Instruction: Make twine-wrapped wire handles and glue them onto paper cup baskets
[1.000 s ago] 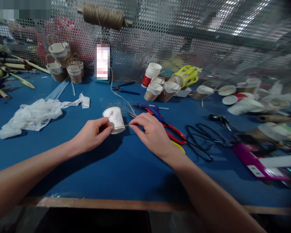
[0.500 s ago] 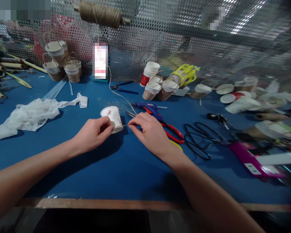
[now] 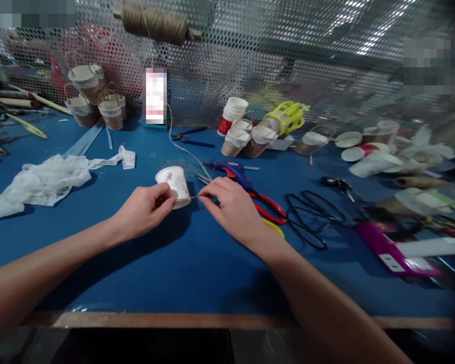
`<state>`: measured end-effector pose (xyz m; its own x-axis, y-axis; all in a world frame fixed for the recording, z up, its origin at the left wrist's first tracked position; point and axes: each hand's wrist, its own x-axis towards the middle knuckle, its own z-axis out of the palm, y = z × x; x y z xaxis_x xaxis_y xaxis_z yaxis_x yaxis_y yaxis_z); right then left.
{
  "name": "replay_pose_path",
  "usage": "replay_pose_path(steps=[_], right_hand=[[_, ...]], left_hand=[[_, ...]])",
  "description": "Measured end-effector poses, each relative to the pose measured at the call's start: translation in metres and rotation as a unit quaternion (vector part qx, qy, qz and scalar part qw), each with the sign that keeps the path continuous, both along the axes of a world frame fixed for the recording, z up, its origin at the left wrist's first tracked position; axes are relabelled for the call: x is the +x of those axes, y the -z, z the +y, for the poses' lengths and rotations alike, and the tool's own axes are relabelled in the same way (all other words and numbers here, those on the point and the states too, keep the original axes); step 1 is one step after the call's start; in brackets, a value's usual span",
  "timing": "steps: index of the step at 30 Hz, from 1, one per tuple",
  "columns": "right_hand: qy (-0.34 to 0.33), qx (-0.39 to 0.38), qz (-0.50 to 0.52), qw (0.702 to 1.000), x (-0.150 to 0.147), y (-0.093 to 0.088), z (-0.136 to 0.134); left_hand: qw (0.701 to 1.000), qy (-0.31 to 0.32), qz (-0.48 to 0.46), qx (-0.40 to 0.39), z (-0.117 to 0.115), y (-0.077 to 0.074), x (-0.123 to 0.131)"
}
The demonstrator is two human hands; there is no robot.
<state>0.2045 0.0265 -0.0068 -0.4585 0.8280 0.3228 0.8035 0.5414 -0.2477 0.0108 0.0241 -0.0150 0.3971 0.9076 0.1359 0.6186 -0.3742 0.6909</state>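
A white paper cup [image 3: 179,183] with small red print lies tilted near the middle of the blue table, its base toward the right. My left hand [image 3: 146,210] is closed at the cup's near side, thumb and fingers pressed together over its lower part. My right hand [image 3: 235,210] pinches a thin twine [image 3: 191,153] just right of the cup's base. The twine runs from the back of the table down to these fingers, and a short stretch spans the gap to the cup. What lies inside the left pinch is hidden.
Behind my right hand lie a blue glue gun [image 3: 233,171] and red-handled scissors [image 3: 271,208]. Crumpled white lace [image 3: 47,182] is at the left. Wrapped cups [image 3: 237,137], a phone [image 3: 155,96] and a twine spool [image 3: 153,24] are at the back. A purple box [image 3: 387,247] sits right.
The whole view has shifted slightly to the left. Both hands, the cup and the twine keep nearly the same positions relative to each other.
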Motion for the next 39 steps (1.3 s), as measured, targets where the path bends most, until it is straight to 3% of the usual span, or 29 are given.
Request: replay_pose_path(steps=[39], right_hand=[[0.008,-0.023,-0.025,0.999,-0.0062,0.0094,0.0045]], left_hand=[[1.000,0.003,0.006,0.002,0.0016,0.0019,0.0005]])
